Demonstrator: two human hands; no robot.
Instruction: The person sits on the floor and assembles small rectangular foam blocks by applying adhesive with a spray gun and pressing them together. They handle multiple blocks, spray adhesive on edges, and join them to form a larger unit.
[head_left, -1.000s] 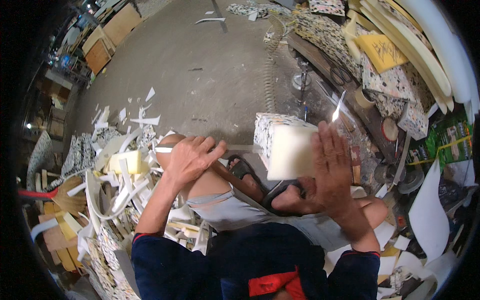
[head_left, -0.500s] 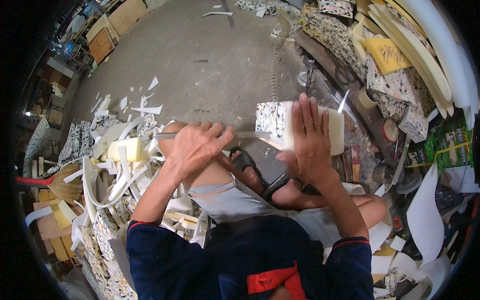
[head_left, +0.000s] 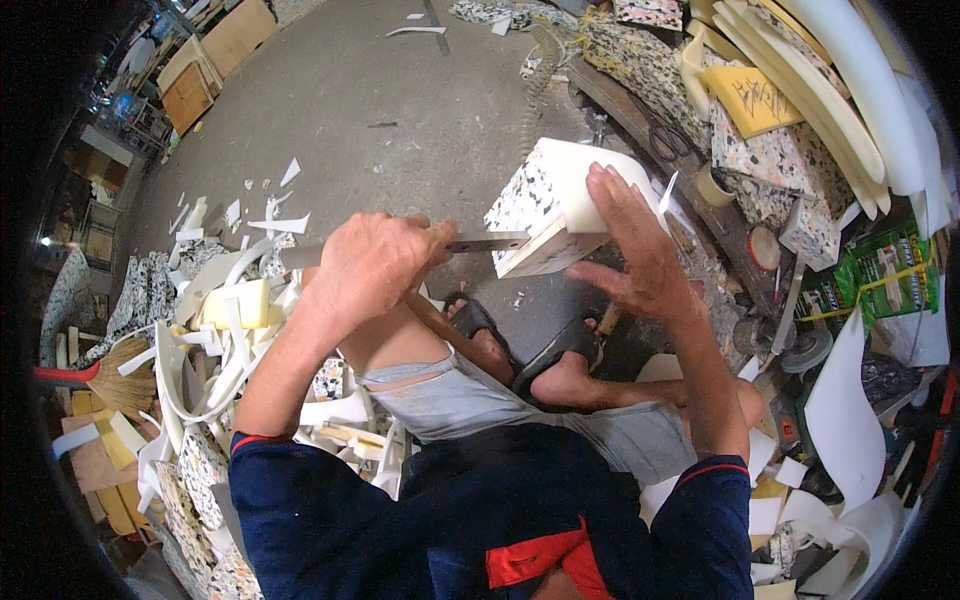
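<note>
My left hand is closed around a long flat metal blade, which sticks out on both sides of the fist. A small hole shows near its right end, which lies at the lower side of a foam-padded block. White foam covers the block's top and side, speckled foam its left face, and a wooden board its underside. My right hand lies against the white foam with its fingers stretched out and thumb apart near the lower edge. The block is tilted above my sandalled feet.
White foam offcuts are heaped at my left, beside a straw broom. On the right lie scissors, a tape roll, a green package and stacked foam sheets. Grey concrete floor stretches ahead.
The block has been tipped, its left end now showing the wooden underside. My right hand has shifted with it, and my left hand has moved the blade slightly up and left.
</note>
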